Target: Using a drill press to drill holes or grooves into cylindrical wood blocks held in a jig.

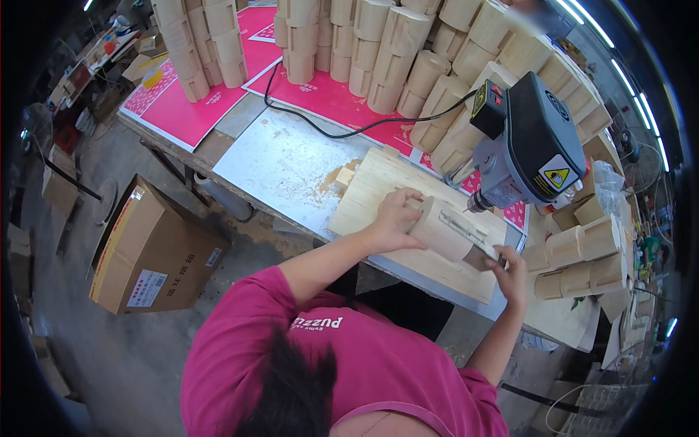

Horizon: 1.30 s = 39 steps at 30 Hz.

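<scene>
A pale wooden cylinder [445, 234] with a slotted cut along its upper side lies on its side over a plywood board [353, 211]. My left hand [395, 223] grips its left end, thumb and fingers spread around the rim. At the other end my right hand [508, 272] is closed on the cylinder's edge, by a darker grey-brown patch. Small details inside the slot are too fine to make out. Just beyond the cylinder hangs the chuck [477, 202] of a grey and black bench drill [535, 142], its bit pointing down toward the board.
Stacked wooden cylinders [393, 58] line the back of the table, with more [582, 255] at the right. A black cable [342, 135] crosses the pink sheets [196, 116]. Sawdust speckles the white sheet [277, 160]. A cardboard box [164, 251] stands on the floor at left.
</scene>
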Tool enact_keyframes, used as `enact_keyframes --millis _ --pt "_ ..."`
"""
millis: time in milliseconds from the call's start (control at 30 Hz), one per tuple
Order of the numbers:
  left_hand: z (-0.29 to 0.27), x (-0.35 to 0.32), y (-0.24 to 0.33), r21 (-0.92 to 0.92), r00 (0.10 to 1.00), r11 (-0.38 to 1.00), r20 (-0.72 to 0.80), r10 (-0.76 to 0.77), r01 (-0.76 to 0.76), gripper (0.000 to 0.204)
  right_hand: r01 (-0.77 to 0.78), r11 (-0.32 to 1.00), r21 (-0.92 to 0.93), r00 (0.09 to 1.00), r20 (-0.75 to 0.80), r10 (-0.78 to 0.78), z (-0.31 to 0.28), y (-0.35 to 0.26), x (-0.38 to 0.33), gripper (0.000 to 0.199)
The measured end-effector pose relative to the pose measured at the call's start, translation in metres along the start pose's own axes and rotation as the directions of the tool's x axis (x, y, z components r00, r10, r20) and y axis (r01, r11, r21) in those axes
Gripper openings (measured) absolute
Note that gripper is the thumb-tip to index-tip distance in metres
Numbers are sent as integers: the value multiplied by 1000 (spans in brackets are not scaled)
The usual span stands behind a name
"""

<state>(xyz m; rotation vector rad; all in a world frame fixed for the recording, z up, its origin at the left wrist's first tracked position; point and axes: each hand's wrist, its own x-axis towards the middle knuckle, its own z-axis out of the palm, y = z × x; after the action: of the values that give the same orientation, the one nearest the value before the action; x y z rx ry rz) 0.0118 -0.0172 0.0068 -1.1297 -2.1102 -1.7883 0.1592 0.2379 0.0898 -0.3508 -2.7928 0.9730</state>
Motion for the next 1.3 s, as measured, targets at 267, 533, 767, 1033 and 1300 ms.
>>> enact_keyframes --millis 267,533,767,1033,1300 --pt "-155 -7 56 -417 976 883 69 -205 215 47 50 893 448 998 -59 -26 22 -16 -51 19" --pt "-335 26 -1 99 830 936 -500 -248 339 46 -18 795 607 994 -74 78 37 -1 -55 21" --pt "-456 60 -140 448 653 609 -741 -157 655 53 -72 803 591 981 -102 163 34 -2 -57 20" --pt "-472 103 -218 440 557 444 -812 -175 781 57 -198 729 656 958 -28 286 30 -15 -54 24" --pt "-416 155 -203 546 486 420 -837 250 725 53 -234 666 709 943 -2 334 31 -17 -59 30"
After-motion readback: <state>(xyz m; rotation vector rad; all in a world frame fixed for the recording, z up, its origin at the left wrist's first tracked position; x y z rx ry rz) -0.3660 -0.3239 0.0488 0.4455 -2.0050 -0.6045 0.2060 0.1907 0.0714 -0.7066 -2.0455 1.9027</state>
